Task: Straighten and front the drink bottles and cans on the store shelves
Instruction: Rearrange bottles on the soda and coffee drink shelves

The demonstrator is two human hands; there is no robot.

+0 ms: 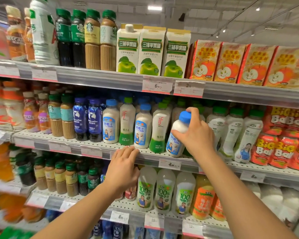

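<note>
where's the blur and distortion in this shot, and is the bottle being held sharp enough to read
Head view: the left edge smears with motion blur, orange bottles unreadable; wide-angle bending bows the shelf rails; ceiling lights flare softly; the centre is sharp, and the blue-capped bottle tilted in the right hand shows a readable label; the left hand is crisp.

Single view only, head-worn, wide-angle; no second view to share scene. Camera faces store shelves (100, 78) head-on, turned slightly right, close in. Eye line sits about level with second shelf from top; top shelf seen from slightly below, lower two from above. Ceiling lights visible upper right. Both forearms enter from bottom edge, reaching forward and up: left hand (123, 167) centre frame, right hand (195, 135) right of centre. Lens bends shelf edges toward frame sides; left edge blurred.
</note>
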